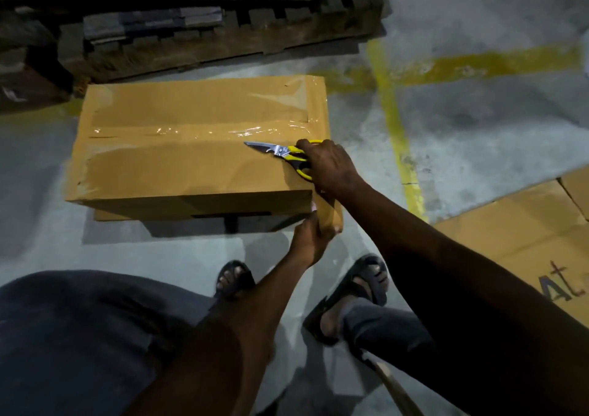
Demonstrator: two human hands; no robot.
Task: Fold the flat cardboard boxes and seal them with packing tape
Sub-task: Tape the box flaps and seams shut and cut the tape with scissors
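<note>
Gripping scissors [280,155] atop box [191,167]: right hand [331,167]; left hand [310,238] pinches tape [332,214] at corner.

The person wears dark blue-grey trousers [73,336] and dark open-toed strap sandals [366,283], with forearms [414,234] bare.
</note>
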